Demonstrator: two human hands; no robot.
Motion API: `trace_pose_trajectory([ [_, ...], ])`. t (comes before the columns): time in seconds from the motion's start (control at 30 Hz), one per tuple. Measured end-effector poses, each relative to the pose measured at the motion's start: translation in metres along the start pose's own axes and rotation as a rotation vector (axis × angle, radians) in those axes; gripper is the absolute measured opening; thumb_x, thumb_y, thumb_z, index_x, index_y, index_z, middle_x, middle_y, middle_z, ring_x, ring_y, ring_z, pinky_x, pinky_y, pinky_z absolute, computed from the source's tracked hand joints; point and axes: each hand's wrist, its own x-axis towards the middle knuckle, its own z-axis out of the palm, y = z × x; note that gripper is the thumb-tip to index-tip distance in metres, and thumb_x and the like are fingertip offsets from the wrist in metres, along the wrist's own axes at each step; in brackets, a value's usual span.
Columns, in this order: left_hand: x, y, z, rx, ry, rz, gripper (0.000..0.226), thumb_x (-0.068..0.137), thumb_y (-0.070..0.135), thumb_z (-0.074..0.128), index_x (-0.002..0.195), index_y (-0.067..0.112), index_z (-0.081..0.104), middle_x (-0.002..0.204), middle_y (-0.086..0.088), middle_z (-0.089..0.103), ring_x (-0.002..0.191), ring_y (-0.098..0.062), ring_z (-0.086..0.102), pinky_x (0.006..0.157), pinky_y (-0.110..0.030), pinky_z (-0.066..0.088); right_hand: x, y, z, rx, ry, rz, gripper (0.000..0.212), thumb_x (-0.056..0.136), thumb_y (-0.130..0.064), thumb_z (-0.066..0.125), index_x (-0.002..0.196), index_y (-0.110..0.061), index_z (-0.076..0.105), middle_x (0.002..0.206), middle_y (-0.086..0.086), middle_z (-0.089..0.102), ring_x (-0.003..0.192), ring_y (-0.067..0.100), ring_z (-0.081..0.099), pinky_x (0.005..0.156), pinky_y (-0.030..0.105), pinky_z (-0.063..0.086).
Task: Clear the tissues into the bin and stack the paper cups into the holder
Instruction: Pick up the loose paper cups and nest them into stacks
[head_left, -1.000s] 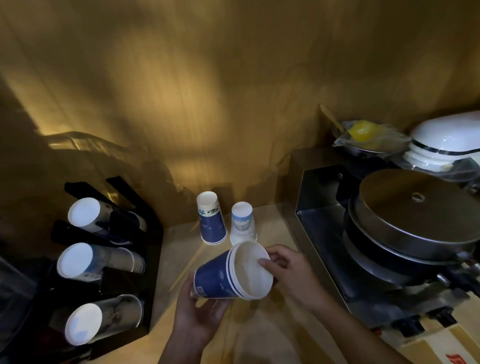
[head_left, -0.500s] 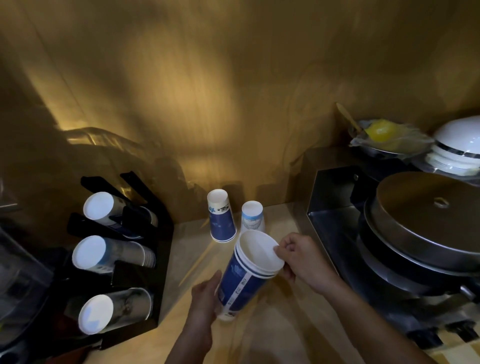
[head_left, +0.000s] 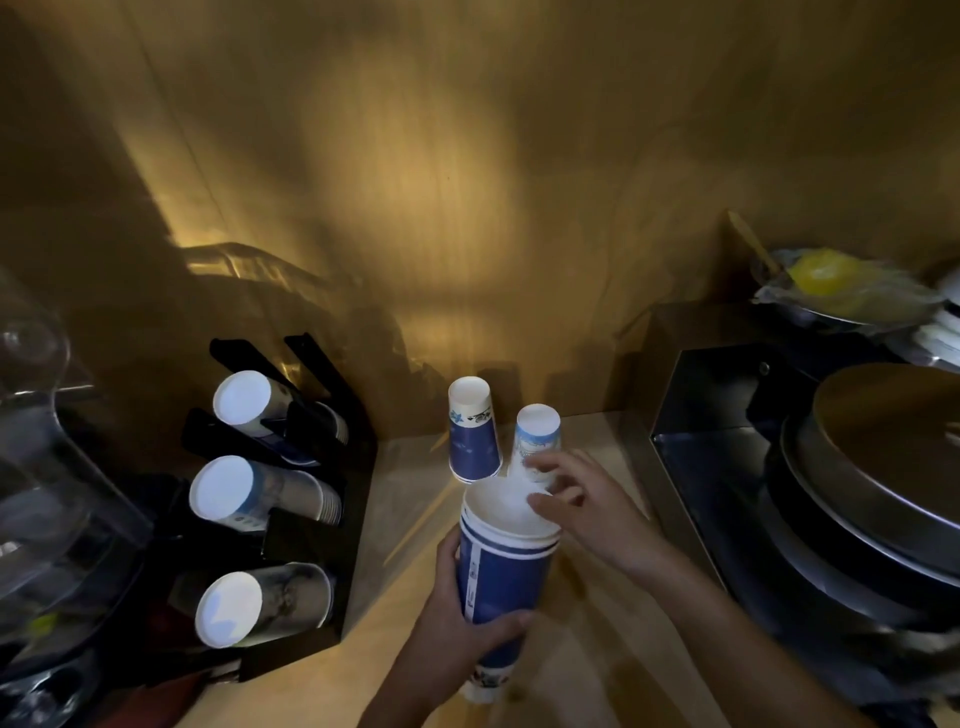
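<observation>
My left hand (head_left: 457, 618) grips a nested stack of blue paper cups (head_left: 501, 566), held upright with the mouth up. My right hand (head_left: 587, 504) hovers over the stack's rim with fingers spread, holding nothing, its fingertips near a small upside-down pale cup (head_left: 537, 434). Beside that stands an upside-down blue cup (head_left: 472, 431) on the wooden counter (head_left: 582, 670). On the left, a black cup holder (head_left: 353, 499) carries three rows of cups lying with their bases toward me. No tissues or bin are in view.
A steel appliance with round metal lids (head_left: 883, 467) fills the right side. Behind it sits a bowl with something yellow under plastic wrap (head_left: 826, 280). A clear plastic container (head_left: 47, 467) is at the far left. A wooden wall backs the counter.
The cup stack went from lying sideways to upright in my left hand. My right hand let go of its rim and moved toward the small pale cup.
</observation>
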Motion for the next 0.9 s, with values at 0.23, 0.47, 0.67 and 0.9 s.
trace_pose_trajectory([
  [0.23,0.002,0.002,-0.010,-0.102,-0.024,-0.040,0.088,0.050,0.038,0.085,0.118,0.051,0.032,0.123,0.017,0.053,0.098,0.005,0.063,0.069,-0.011,0.053,-0.001,0.000,0.000,0.095,-0.168,-0.177,0.011,0.076,-0.025,0.071,0.071,-0.036,0.071,0.095,-0.014,0.068,0.102,0.002,0.057,0.084,0.010,0.043],
  [0.47,0.003,0.008,-0.022,-0.124,-0.015,-0.055,0.085,0.048,0.041,0.085,0.112,0.062,0.033,0.119,0.005,0.061,0.097,-0.011,0.068,0.071,-0.022,0.056,0.006,0.000,0.005,0.193,-0.142,-0.146,0.016,0.077,-0.032,0.062,0.074,-0.019,0.070,0.081,-0.010,0.071,0.084,0.006,0.062,0.072,0.016,0.049],
  [0.67,0.006,0.007,-0.028,-0.114,-0.083,-0.006,0.096,0.054,0.037,0.084,0.125,0.059,0.022,0.125,0.011,0.053,0.105,-0.010,0.065,0.078,-0.025,0.056,0.017,-0.006,0.005,0.213,0.024,-0.170,0.018,0.085,-0.016,0.057,0.069,-0.015,0.066,0.070,-0.002,0.065,0.068,0.003,0.059,0.061,0.013,0.046],
  [0.9,0.008,0.008,-0.031,-0.001,-0.130,0.042,0.104,0.053,0.035,0.086,0.120,0.069,0.014,0.130,0.016,0.040,0.106,0.004,0.058,0.078,-0.019,0.054,0.032,-0.015,0.013,0.145,0.121,-0.164,0.023,0.087,-0.020,0.058,0.065,-0.021,0.060,0.065,-0.009,0.059,0.059,-0.006,0.053,0.052,0.007,0.040],
])
